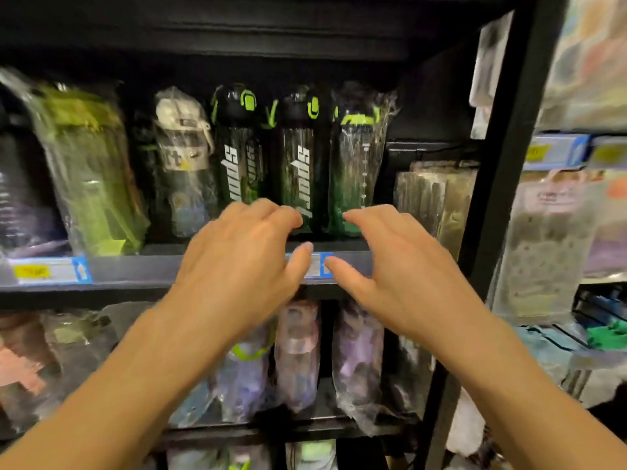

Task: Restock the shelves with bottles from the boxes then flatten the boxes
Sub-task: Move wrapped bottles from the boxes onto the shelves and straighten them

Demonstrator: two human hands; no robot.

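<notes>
Both my hands hover in front of a black shelf edge (142,266), empty, fingers loosely bent. My left hand (237,262) is just below two black sport bottles with green caps (237,147) (300,154). My right hand (400,262) is below a plastic-wrapped black bottle with a green lid (353,164). Neither hand touches a bottle. Further left stand a wrapped white-capped bottle (185,154) and a large wrapped green bottle (91,171). No box is in view.
The shelf below holds wrapped purple and pink bottles (356,361). Flat wrapped packs (437,201) stand at the right end of the upper shelf. A black upright post (505,164) borders the unit; beyond it hang packaged goods (543,239). Price tags (47,269) line the shelf edge.
</notes>
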